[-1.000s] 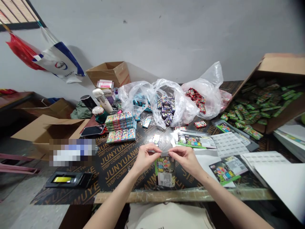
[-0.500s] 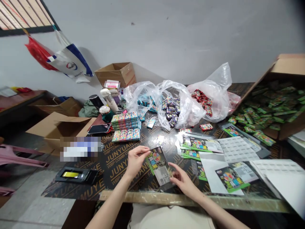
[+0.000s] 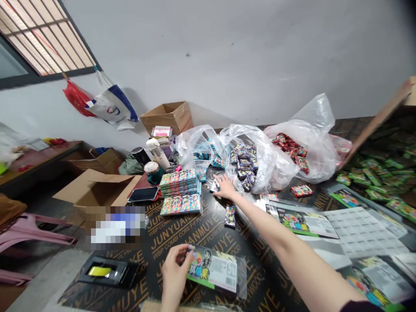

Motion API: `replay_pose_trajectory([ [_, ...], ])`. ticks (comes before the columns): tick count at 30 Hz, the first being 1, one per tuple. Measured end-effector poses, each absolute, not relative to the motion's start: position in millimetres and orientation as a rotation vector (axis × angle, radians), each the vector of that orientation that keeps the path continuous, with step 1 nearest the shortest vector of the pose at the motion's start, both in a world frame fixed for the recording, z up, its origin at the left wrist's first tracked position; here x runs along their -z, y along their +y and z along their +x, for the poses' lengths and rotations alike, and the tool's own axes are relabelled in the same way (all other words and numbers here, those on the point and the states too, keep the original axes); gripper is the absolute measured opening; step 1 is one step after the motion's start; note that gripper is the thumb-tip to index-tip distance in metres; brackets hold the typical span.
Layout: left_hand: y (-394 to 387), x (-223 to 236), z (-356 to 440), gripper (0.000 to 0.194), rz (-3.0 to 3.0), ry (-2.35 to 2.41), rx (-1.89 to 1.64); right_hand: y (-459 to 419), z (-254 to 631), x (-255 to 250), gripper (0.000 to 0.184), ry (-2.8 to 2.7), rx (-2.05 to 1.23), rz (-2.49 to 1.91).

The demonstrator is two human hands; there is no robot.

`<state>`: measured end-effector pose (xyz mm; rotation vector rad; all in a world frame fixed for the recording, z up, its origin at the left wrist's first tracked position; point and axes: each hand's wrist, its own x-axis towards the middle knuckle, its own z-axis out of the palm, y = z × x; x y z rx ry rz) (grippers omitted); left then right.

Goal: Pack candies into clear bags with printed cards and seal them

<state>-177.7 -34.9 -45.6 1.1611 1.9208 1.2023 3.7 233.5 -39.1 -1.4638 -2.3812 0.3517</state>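
Note:
My left hand (image 3: 173, 271) pinches the left end of a flat printed card in a clear sleeve (image 3: 214, 269), held low over the near edge of the dark table (image 3: 182, 227). My right arm stretches far across the table. My right hand (image 3: 224, 187) lies on a small packet (image 3: 214, 186) in front of the middle clear plastic bag (image 3: 250, 158), fingers spread over it. Another small packet (image 3: 230, 216) lies loose beside my right forearm.
Three clear bags of small packets stand at the back; the right one (image 3: 308, 143) holds red packets. Stacked colourful boxes (image 3: 180, 190), a phone (image 3: 143, 194), flasks (image 3: 156, 151) and cardboard boxes (image 3: 97, 190) are left. Printed cards (image 3: 299, 219), white sheets and a box of green packets (image 3: 386, 169) are right.
My right hand let go of the sleeved card and reached far forward to the packet by the middle bag. My left hand lowered the card toward the near edge. The view swung left.

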Motion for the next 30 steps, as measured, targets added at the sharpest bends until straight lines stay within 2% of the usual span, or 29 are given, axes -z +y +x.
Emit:
replay_pose_trajectory([
  [3, -4.5, 36.2, -153.6, 0.038, 0.883, 1.599, -1.26, 215.0, -4.3, 35.0, 0.08, -2.38, -0.359, -1.43],
  [7, 32.4, 29.5, -119.4, 0.054, 0.527, 1.279, -1.423, 144.3, 3.4, 27.5, 0.091, -2.325, -0.343, -1.18],
  [10, 47.3, 26.9, -103.1, 0.053, 0.506, 1.172, -1.451, 91.1, 29.4, 19.5, 0.09, -2.278, -0.359, -1.141],
  [11, 49.4, 25.9, -100.7, 0.054, 0.514, 1.167, -1.458, 77.6, 41.1, 16.2, 0.083, -2.272, -0.385, -1.167],
  [14, 49.1, 21.9, -99.5, 0.062, 0.535, 1.142, -1.42, 50.6, 76.7, 5.8, 0.048, -2.293, -0.512, -1.189],
  [15, 47.2, 20.2, -99.3, 0.065, 0.549, 1.124, -1.377, 45.1, 86.4, 2.7, 0.044, -2.303, -0.542, -1.177],
  [16, 44.8, 18.5, -98.3, 0.068, 0.568, 1.104, -1.329, 40.7, 94.2, 0.0, 0.047, -2.313, -0.553, -1.157],
  [19, 35.1, 14.7, -87.0, 0.07, 0.625, 1.064, -1.21, 30.4, 103.7, -3.4, 0.085, -2.353, -0.514, -1.074],
  [21, 27.2, 15.2, -74.5, 0.069, 0.639, 1.063, -1.196, 23.6, 100.1, -2.3, 0.097, -2.37, -0.486, -1.042],
  [26, 5.2, 21.9, -63.6, 0.075, 0.753, 1.109, -1.139, 7.0, 91.6, 5.0, 0.078, -2.246, -0.395, -1.143],
  [30, -12.5, 23.4, -97.7, 0.087, 1.479, 1.182, -0.813, 5.0, 112.4, 15.5, 0.07, -2.176, -0.308, -1.194],
])
